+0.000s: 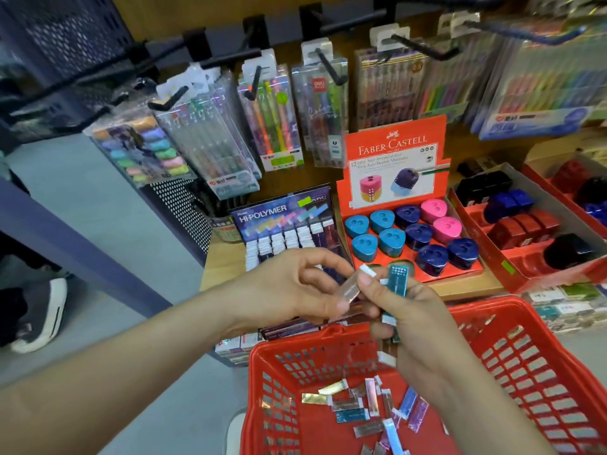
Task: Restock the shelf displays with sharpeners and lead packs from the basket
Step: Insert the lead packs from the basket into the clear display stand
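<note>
My left hand [292,287] pinches a clear lead pack [351,290] with a white cap, just above the red basket [512,323]. Touching that pack, my right hand [417,326] grips a bundle of lead packs, a teal one [397,279] on top. Both hands hover in front of the Hi-Polymer lead display [285,231], whose slots hold several white-capped packs. Several loose lead packs [371,408] lie on the basket floor. To the right, the Faber-Castell tray [394,159] holds several blue, navy and pink sharpeners [410,231].
A second red tray [525,224] of black, blue and red sharpeners stands at the right. Pen packs [272,113] hang from black pegs above the shelf. A person's shoe [42,316] rests on the grey floor at the left. Boxed stock sits under the shelf edge.
</note>
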The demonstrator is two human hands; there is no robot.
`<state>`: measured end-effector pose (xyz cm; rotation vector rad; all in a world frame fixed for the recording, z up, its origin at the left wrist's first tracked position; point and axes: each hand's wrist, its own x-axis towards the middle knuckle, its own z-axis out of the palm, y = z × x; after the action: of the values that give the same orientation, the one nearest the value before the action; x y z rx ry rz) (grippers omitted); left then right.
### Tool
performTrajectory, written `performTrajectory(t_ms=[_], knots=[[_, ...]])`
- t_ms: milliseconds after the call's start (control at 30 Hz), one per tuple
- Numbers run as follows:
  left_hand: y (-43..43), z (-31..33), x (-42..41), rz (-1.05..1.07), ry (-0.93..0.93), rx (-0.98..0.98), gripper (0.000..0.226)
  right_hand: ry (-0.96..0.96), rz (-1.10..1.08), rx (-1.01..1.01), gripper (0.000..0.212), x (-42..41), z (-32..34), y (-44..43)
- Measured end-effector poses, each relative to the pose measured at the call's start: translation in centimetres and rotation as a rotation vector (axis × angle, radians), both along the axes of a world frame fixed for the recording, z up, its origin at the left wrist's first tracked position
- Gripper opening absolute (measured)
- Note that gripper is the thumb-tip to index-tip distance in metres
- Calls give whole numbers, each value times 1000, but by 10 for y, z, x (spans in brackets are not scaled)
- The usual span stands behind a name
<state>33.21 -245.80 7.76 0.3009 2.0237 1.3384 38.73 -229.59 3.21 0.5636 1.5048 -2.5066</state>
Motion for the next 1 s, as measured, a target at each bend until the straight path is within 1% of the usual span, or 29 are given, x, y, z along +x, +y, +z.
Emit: performTrajectory(t_ms=[67, 167, 200, 300, 333, 400, 467, 533, 633, 700, 767, 833, 867, 933, 1000], knots=[[-2, -1, 0, 7, 58, 4, 41, 3, 23, -13, 23, -1, 1, -4], [-5, -1, 0, -13, 142, 4, 48, 3, 54, -30, 38, -4, 2, -12], [-7, 0, 0, -15, 163, 1, 48, 5, 63, -32, 38, -5, 3, -14], [-18, 3, -1, 33, 182, -2, 39, 24, 110, -50, 18, -5, 6, -26], [-22, 4, -1, 53, 178, 9, 37, 10, 118, -66, 17, -5, 7, -31], [-27, 3, 1, 123, 158, 68, 31, -59, 119, -77, 23, -5, 5, -38], [-31, 1, 2, 243, 123, 162, 25, -148, 140, -87, 34, -5, 4, -42], [-35, -3, 4, 320, 111, 228, 22, -198, 200, -151, 34, -2, 3, -46], [-44, -10, 5, 285, 144, 244, 18, -177, 236, -280, 31, 0, -1, -52], [-52, -13, 3, 236, 171, 177, 17, -161, 205, -342, 27, 0, -8, -55], [-64, -13, -2, 226, 99, 124, 23, -150, 176, -326, 22, 0, -13, -59], [-77, -12, -7, 248, -62, 143, 33, -142, 148, -255, 22, 0, -16, -63], [-83, -11, -9, 267, -139, 167, 33, -133, 132, -204, 21, 0, -18, -65], [-90, -10, -10, 303, -231, 204, 24, -111, 92, -116, 22, 0, -19, -70], [-90, -10, -9, 313, -223, 185, 23, -94, 59, -66, 23, -1, -19, -74]])
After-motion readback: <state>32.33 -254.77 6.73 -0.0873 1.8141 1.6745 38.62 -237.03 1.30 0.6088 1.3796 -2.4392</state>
